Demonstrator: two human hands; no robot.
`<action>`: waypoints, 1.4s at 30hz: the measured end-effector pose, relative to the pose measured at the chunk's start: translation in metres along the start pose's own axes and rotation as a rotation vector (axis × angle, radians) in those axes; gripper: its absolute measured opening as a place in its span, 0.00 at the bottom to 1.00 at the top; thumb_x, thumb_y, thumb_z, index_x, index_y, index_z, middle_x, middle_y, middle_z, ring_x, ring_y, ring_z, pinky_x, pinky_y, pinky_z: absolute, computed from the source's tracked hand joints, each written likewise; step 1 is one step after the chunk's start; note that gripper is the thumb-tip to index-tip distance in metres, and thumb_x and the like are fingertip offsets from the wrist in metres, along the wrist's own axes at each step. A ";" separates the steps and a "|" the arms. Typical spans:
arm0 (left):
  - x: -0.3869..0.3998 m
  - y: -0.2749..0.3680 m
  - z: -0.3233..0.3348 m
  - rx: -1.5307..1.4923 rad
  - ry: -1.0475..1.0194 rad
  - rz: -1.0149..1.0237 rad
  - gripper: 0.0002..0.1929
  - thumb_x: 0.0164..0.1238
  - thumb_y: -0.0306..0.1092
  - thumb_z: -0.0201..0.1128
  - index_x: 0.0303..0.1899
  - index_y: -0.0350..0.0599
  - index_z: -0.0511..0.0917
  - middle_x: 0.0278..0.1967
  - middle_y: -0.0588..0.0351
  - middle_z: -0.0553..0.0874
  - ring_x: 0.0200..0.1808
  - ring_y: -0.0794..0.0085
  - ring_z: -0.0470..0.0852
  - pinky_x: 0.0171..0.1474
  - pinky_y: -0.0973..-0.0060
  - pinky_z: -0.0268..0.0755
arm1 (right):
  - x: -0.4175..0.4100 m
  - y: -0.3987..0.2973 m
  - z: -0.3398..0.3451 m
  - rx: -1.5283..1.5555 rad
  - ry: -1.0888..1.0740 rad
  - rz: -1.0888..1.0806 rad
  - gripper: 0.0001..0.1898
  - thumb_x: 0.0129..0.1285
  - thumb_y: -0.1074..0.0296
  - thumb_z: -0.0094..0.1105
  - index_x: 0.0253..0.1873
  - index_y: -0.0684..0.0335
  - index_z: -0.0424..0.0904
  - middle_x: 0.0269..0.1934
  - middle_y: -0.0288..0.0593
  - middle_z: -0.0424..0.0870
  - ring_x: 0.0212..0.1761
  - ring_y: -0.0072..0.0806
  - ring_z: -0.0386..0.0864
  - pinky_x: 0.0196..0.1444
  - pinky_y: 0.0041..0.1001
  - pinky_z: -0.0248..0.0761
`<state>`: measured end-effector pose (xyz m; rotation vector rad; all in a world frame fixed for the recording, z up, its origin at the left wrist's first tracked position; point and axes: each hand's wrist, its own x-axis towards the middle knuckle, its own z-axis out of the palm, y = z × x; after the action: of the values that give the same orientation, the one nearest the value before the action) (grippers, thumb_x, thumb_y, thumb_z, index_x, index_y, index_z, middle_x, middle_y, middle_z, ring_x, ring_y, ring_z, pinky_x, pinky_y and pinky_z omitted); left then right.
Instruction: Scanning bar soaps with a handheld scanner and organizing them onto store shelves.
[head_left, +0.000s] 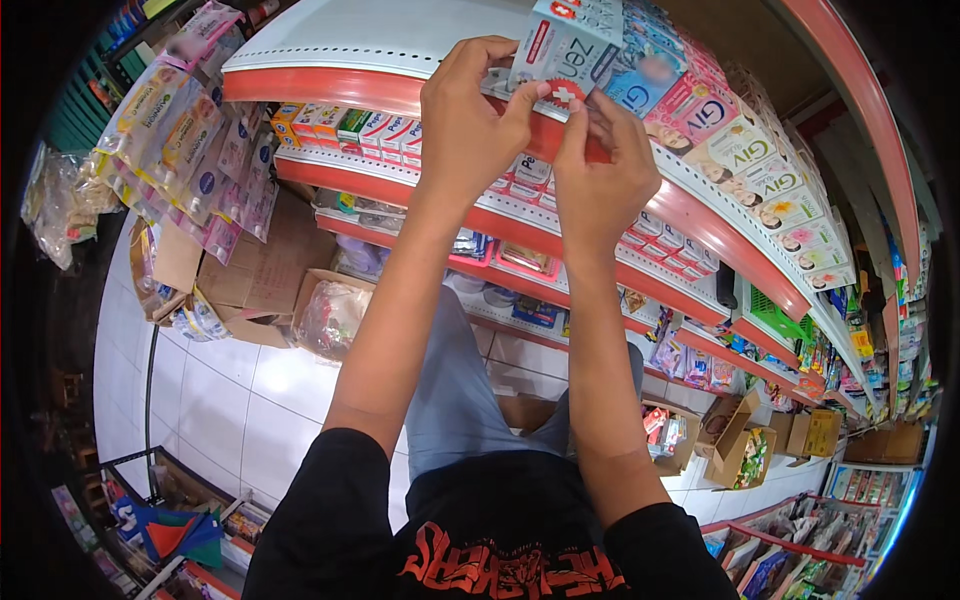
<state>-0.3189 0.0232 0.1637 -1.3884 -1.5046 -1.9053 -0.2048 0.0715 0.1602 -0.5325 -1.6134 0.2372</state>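
Light grey-blue Zen soap boxes (555, 52) stand at the front of the top shelf (352, 37). My left hand (480, 112) grips the left side and lower edge of the front box, its thumb on the face. My right hand (611, 161) holds the same box at its lower right, the thumb near a red printed badge. Some of its fingers are partly hidden. Close to my right hand, a blue Giv soap pack (645, 75) touches the right side of the Zen row. Pink and white Giv packs (739, 154) continue along the shelf.
Pepsodent toothpaste boxes (394, 133) line the shelf below. Hanging sachets (187, 120) are at left, above cardboard cartons (255, 262). Opened cartons (739, 450) stand on the tiled floor (217, 420) at right. A red shelf edge (862, 112) curves along the right side.
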 end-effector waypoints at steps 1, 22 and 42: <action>0.000 0.001 0.000 0.004 -0.004 -0.021 0.18 0.56 0.30 0.74 0.46 0.36 0.80 0.40 0.48 0.88 0.42 0.64 0.87 0.49 0.72 0.77 | 0.000 0.000 0.001 -0.006 -0.008 0.003 0.08 0.58 0.77 0.67 0.43 0.68 0.83 0.36 0.45 0.86 0.33 0.31 0.87 0.36 0.27 0.79; 0.023 0.005 0.010 0.205 -0.134 -0.088 0.22 0.56 0.35 0.73 0.49 0.32 0.80 0.39 0.38 0.88 0.43 0.51 0.89 0.46 0.64 0.80 | 0.006 -0.005 0.013 0.130 0.096 0.247 0.04 0.59 0.77 0.67 0.39 0.66 0.84 0.31 0.44 0.87 0.30 0.25 0.88 0.32 0.22 0.81; 0.015 -0.005 0.019 0.156 -0.021 0.023 0.20 0.60 0.34 0.70 0.51 0.32 0.81 0.38 0.39 0.88 0.40 0.52 0.89 0.43 0.65 0.79 | 0.002 0.000 0.009 -0.028 0.029 0.074 0.09 0.58 0.75 0.67 0.44 0.60 0.88 0.31 0.38 0.83 0.26 0.27 0.84 0.29 0.26 0.75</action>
<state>-0.3208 0.0462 0.1728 -1.3542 -1.6030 -1.7251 -0.2137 0.0738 0.1608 -0.6149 -1.5727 0.2617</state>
